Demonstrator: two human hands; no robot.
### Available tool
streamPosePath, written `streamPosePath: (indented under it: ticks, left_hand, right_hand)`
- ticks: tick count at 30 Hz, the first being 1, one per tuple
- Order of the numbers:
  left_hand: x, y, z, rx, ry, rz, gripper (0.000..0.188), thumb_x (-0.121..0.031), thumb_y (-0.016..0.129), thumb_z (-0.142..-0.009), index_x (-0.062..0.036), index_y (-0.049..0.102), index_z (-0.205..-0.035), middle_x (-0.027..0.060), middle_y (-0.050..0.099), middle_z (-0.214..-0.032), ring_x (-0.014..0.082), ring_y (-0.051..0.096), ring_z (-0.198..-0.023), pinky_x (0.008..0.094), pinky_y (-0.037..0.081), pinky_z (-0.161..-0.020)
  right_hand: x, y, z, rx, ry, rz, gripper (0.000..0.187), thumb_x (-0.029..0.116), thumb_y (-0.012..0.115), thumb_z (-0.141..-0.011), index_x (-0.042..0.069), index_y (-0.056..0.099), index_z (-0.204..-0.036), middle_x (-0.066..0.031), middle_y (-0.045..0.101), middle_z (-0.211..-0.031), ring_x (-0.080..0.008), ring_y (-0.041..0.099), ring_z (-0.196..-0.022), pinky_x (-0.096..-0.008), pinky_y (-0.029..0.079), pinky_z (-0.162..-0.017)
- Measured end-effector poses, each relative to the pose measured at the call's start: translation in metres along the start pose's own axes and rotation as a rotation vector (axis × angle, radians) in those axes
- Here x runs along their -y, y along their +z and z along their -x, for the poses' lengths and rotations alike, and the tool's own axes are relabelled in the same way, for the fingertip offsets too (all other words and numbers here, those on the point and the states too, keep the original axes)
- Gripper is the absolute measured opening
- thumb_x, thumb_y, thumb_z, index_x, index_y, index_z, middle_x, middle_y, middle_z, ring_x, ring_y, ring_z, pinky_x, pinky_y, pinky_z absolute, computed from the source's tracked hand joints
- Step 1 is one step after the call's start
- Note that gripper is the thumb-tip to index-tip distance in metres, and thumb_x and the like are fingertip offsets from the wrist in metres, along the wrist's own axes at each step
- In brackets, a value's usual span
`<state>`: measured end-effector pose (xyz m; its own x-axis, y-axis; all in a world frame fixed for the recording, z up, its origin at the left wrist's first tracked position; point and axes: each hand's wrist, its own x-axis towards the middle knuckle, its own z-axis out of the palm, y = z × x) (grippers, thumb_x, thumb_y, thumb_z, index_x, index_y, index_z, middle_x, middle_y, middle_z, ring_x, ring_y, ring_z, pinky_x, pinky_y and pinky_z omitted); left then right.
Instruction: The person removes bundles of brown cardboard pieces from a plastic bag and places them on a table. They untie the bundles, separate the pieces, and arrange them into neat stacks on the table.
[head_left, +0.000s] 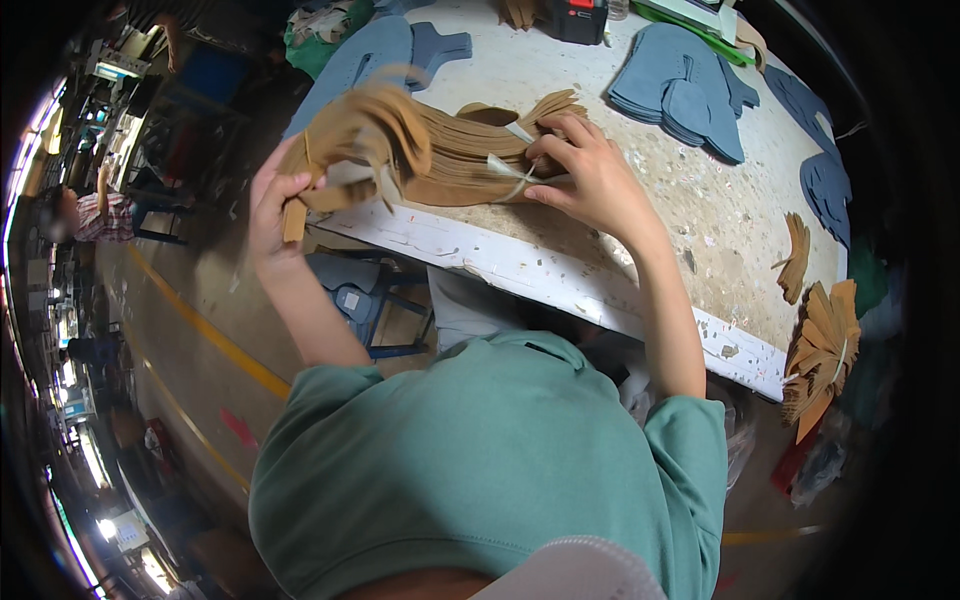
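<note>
We have left grip (270,212) clamped on brown strips (460,160) along near edge of surface (730,260), toward left corner. Right grip (597,178) touches strips beside white tie (510,168); we cannot tell if closed. Blue pieces (365,52) stacked by left edge.

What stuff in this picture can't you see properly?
All in the head view:
- Bare left hand: some of its fingers are hidden by the bent bundle of thin tan strips.
- That bundle's loose parts: smeared by motion blur.
- Black-and-red boxy thing: its top is cut off by the upper edge.
- Distant person in a checked shirt: too small to tell what they're doing.
</note>
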<state>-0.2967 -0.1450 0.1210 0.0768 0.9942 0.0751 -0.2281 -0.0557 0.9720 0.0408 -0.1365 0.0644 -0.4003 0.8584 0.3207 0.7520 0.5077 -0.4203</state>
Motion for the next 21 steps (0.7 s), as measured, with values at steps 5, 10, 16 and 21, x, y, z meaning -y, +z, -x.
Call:
streamPosePath:
  ticks: [5, 10, 16, 21]
  left_hand:
    - [0.060, 0.055, 0.011, 0.146, -0.411, 0.849, 0.039, -0.012, 0.060, -0.083, 0.0025, 0.052, -0.119, 0.0112, 0.059, -0.101, 0.0156, 0.056, -0.078, 0.0213, 0.051, -0.059]
    - [0.093, 0.131, 0.027, 0.341, -0.682, 0.822, 0.052, -0.005, 0.057, -0.084, -0.0080, 0.043, -0.133, 0.0067, 0.059, -0.109, 0.0177, 0.061, -0.096, 0.0292, 0.057, -0.075]
    - [0.098, 0.165, 0.025, 0.432, -0.532, 0.609, 0.039, -0.008, 0.057, -0.086, -0.0046, 0.047, -0.123, 0.0067, 0.059, -0.103, 0.0149, 0.059, -0.088, 0.0315, 0.053, -0.072]
    - [0.100, 0.166, 0.021, 0.387, -0.546, 0.591, 0.033, -0.011, 0.057, -0.088, -0.0015, 0.047, -0.118, 0.0081, 0.059, -0.098, 0.0143, 0.060, -0.080, 0.0297, 0.053, -0.070]
  right_hand:
    - [0.021, -0.032, 0.008, -0.233, -0.052, -0.437, 0.035, 0.017, 0.070, -0.082, 0.005, 0.062, -0.115, -0.0089, 0.064, -0.113, -0.0249, 0.060, -0.105, -0.0348, 0.046, -0.092]
    - [0.030, -0.042, 0.042, -0.344, 0.160, -0.738, 0.037, 0.016, 0.067, -0.085, 0.006, 0.059, -0.120, -0.0077, 0.066, -0.109, -0.0189, 0.062, -0.101, -0.0346, 0.047, -0.089]
    - [0.025, -0.047, 0.091, -0.278, 0.039, -0.449, 0.022, 0.015, 0.067, -0.084, 0.005, 0.067, -0.103, -0.0082, 0.066, -0.100, -0.0246, 0.060, -0.104, -0.0368, 0.045, -0.090]
    - [0.021, -0.047, 0.100, -0.510, 0.122, -0.513, 0.017, 0.013, 0.067, -0.082, 0.003, 0.068, -0.095, -0.0088, 0.064, -0.097, -0.0256, 0.058, -0.104, -0.0353, 0.044, -0.090]
